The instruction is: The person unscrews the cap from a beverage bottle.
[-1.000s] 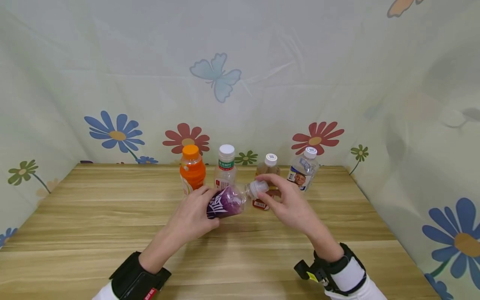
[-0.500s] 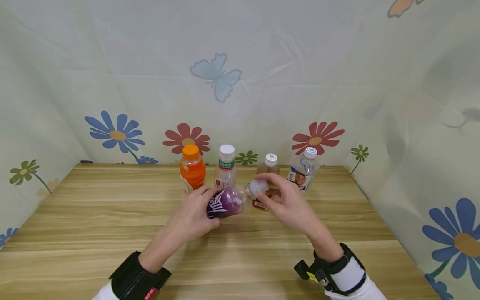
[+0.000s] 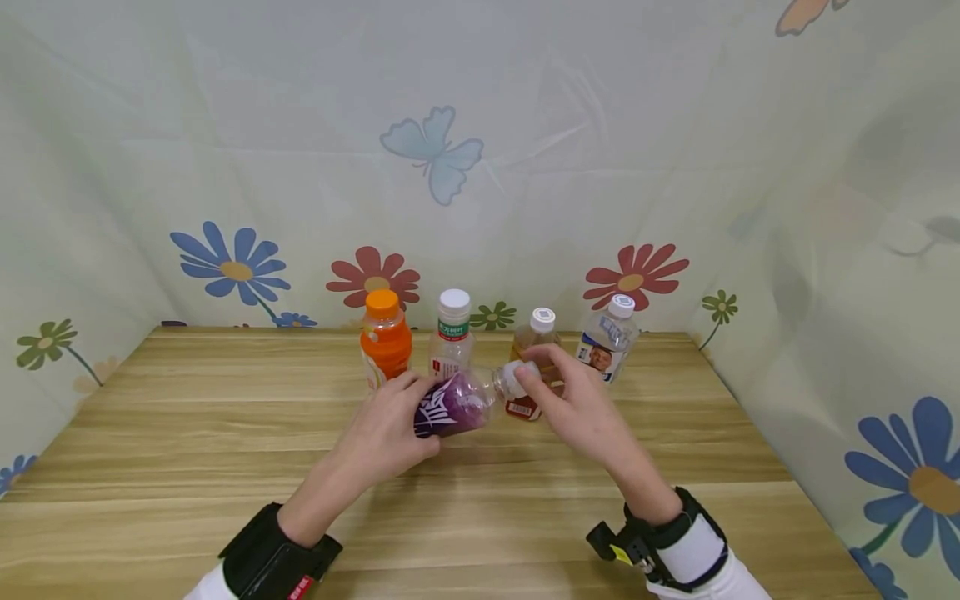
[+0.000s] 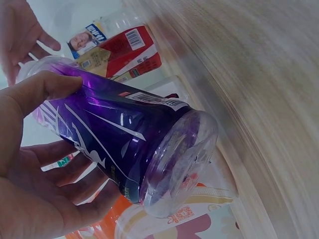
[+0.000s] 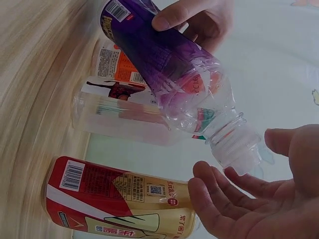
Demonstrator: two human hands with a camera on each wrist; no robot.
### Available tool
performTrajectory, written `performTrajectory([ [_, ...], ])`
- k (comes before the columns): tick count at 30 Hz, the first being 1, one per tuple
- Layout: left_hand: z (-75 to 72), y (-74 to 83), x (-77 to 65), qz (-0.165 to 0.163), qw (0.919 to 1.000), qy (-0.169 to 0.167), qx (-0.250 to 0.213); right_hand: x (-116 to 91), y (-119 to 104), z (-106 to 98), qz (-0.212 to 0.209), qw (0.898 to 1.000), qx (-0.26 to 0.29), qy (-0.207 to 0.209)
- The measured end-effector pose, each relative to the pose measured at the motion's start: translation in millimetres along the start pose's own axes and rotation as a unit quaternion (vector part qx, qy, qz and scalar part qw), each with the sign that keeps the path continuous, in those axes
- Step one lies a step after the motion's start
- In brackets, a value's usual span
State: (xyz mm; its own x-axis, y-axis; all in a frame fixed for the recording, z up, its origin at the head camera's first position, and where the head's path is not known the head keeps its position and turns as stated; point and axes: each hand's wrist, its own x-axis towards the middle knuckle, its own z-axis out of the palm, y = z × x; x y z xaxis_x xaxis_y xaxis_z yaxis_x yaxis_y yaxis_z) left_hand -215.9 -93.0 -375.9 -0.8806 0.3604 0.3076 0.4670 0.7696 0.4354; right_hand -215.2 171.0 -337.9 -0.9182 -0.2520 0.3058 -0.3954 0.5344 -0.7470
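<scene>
My left hand grips a clear plastic bottle with a purple label, thumb on one side and fingers round the other. The bottle is tilted over, its neck pointing right, above the table. A white, ridged cap sits on its neck. Around that cap is my right hand, fingers loosely bent. In the right wrist view the thumb stands a little apart from the cap, and the fingertips are close beside it; whether they touch is unclear.
Behind the hands stand an orange bottle, a clear white-capped bottle, a red-and-gold labelled bottle and a clear bottle with a face label. They stand on a wooden table before a flowered curtain.
My right thumb and fingers have shifted round the cap, the thumb now higher over it in the head view. The left hand and purple-labelled bottle have hardly moved.
</scene>
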Motion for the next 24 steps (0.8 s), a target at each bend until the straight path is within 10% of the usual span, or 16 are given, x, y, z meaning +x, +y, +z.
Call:
performTrajectory([
  [24, 0.4, -1.9, 0.6, 0.008, 0.9999, 0.007, 0.012, -0.8, -2.3, -1.9, -0.014, 1.0, 0.008, -0.026],
])
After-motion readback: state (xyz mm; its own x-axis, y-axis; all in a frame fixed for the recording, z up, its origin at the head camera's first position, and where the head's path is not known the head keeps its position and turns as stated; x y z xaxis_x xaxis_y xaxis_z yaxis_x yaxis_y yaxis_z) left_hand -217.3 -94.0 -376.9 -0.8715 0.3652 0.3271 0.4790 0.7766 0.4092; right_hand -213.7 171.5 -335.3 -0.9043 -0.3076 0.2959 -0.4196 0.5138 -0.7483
